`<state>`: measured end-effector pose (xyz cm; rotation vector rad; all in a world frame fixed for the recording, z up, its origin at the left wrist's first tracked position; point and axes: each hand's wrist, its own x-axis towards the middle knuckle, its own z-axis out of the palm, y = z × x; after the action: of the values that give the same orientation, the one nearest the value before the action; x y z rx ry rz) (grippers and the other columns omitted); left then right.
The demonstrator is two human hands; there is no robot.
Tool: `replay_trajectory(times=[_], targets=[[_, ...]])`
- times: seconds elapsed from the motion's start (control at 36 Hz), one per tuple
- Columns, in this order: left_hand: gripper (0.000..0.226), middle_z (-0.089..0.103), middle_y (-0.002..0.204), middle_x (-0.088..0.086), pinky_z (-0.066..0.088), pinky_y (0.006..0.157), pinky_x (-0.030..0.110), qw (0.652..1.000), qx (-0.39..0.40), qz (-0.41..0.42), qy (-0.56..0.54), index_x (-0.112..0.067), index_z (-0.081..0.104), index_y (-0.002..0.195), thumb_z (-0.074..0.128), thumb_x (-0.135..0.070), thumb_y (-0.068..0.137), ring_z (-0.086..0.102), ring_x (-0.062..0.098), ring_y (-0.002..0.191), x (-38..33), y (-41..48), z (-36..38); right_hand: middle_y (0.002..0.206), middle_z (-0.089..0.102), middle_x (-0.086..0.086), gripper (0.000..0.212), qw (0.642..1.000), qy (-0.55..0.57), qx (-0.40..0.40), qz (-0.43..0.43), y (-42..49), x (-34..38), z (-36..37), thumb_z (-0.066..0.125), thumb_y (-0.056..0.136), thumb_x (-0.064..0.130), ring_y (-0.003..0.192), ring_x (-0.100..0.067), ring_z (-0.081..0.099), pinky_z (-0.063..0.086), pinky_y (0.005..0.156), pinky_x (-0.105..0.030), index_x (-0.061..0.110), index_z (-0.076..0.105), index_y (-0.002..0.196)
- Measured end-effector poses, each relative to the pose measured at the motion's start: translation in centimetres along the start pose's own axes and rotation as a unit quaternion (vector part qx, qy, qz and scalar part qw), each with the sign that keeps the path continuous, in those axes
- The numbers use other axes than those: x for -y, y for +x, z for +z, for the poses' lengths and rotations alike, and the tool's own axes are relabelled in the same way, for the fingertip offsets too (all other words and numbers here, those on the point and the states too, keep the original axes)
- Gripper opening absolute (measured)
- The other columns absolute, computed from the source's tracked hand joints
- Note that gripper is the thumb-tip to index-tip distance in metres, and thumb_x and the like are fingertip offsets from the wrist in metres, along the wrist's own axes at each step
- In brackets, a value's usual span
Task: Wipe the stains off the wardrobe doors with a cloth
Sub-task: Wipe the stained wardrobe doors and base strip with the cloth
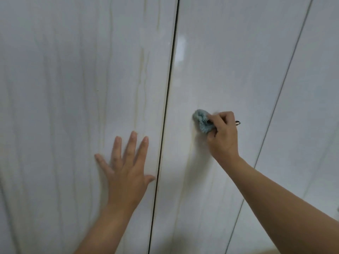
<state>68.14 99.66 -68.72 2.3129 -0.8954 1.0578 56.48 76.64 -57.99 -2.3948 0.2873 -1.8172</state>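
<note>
Glossy white wardrobe doors with faint yellowish vertical streaks fill the view. My left hand (126, 167) lies flat with spread fingers on the left door (73, 88), its thumb near the dark gap between the doors (167, 99). My right hand (222, 136) grips a bunched light-blue cloth (202, 121) and presses it against the middle door (229, 61), a little right of the gap. A small dark loop sticks out behind the right hand's knuckles.
A thinner seam (280, 92) runs diagonally to the right of the middle door, with another white panel (315, 107) beyond it. A bright reflection (180, 48) shows near the gap higher up.
</note>
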Motion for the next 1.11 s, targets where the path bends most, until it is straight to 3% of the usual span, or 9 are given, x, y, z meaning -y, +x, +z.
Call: replay_trajectory(times=[0.11,0.22,0.28,0.39,0.53,0.67,0.75,0.92,1.11], targets=[[0.145,0.011,0.173,0.003,0.011,0.104,0.089,1.000,0.011,0.006,0.006,-0.029,0.021,0.164,0.097,-0.058,0.044,0.002,0.037,0.159,0.6,0.0,0.1,0.104,0.050,-0.004,0.046,0.997,0.043,-0.035,0.054,1.1,1.1,-0.5,0.046,0.076,-0.007,0.091,-0.002,0.045,0.032,0.084,0.001,0.004,0.074,0.110],[0.150,0.008,0.174,0.002,0.011,0.104,0.089,0.999,0.029,-0.025,-0.003,-0.031,0.019,0.164,0.099,-0.056,0.040,0.001,0.037,0.159,-0.2,0.0,0.1,0.111,0.050,-0.004,0.045,0.965,0.079,-0.149,0.203,6.2,3.0,-1.4,0.046,0.085,-0.006,0.095,-0.010,0.047,0.032,0.078,0.003,0.011,0.068,0.121],[0.150,0.007,0.174,0.002,0.012,0.103,0.090,0.999,0.033,-0.030,-0.002,-0.030,0.020,0.165,0.099,-0.055,0.040,0.000,0.037,0.159,-0.4,0.0,0.2,0.112,0.046,-0.005,0.045,0.954,0.064,-0.159,0.244,7.5,3.3,-1.2,0.043,0.086,-0.007,0.094,-0.014,0.045,0.032,0.074,-0.001,0.010,0.065,0.121],[0.149,0.005,0.174,0.000,0.011,0.103,0.090,0.999,0.030,-0.026,-0.006,-0.032,0.019,0.165,0.098,-0.058,0.041,-0.003,0.034,0.160,0.1,-0.1,0.4,0.105,0.045,-0.011,0.034,0.989,0.023,-0.103,0.105,4.6,3.3,0.0,0.047,0.079,-0.008,0.089,-0.026,0.050,0.032,0.080,-0.015,0.002,0.069,0.103],[0.150,-0.001,0.174,-0.002,0.009,0.103,0.088,0.999,0.041,-0.033,-0.010,-0.035,0.012,0.165,0.096,-0.059,0.044,-0.007,0.033,0.159,0.2,0.1,0.5,0.100,0.052,-0.009,0.038,0.993,-0.003,0.071,-0.094,-1.5,1.2,0.5,0.058,0.077,-0.006,0.090,-0.027,0.055,0.046,0.079,-0.031,0.002,0.073,0.111],[0.150,-0.005,0.174,-0.004,0.006,0.105,0.087,0.998,0.043,-0.041,-0.015,-0.037,0.006,0.165,0.095,-0.061,0.047,-0.012,0.031,0.159,0.2,0.2,0.8,0.097,0.059,-0.013,0.031,0.999,0.033,0.004,-0.040,3.3,3.5,-0.8,0.056,0.081,0.002,0.084,-0.015,0.054,0.031,0.080,0.000,0.006,0.077,0.102],[0.148,-0.004,0.174,-0.003,0.005,0.105,0.085,0.999,0.034,-0.037,-0.008,-0.037,0.007,0.165,0.094,-0.063,0.048,-0.010,0.032,0.159,0.4,0.1,1.0,0.101,0.058,-0.014,0.032,0.997,0.047,-0.052,-0.013,7.9,6.3,-0.8,0.057,0.081,-0.002,0.085,-0.016,0.051,0.028,0.077,0.004,0.007,0.076,0.105],[0.148,-0.004,0.174,-0.002,0.009,0.107,0.087,0.999,0.026,-0.036,0.005,-0.035,0.005,0.166,0.094,-0.062,0.050,-0.008,0.033,0.159,0.2,-0.1,0.9,0.100,0.054,-0.011,0.036,0.993,0.034,-0.096,-0.052,9.8,8.2,1.6,0.048,0.084,0.002,0.090,-0.029,0.056,0.049,0.072,-0.036,0.009,0.076,0.105],[0.148,-0.005,0.174,0.000,0.011,0.106,0.088,0.999,0.028,-0.039,0.006,-0.034,0.005,0.166,0.095,-0.058,0.052,-0.010,0.034,0.159,-0.1,-0.2,0.8,0.091,0.057,-0.016,0.031,0.971,0.003,0.051,-0.233,-0.6,4.7,3.0,0.052,0.094,0.023,0.080,-0.031,0.053,0.051,0.056,-0.040,0.006,0.077,0.099]])
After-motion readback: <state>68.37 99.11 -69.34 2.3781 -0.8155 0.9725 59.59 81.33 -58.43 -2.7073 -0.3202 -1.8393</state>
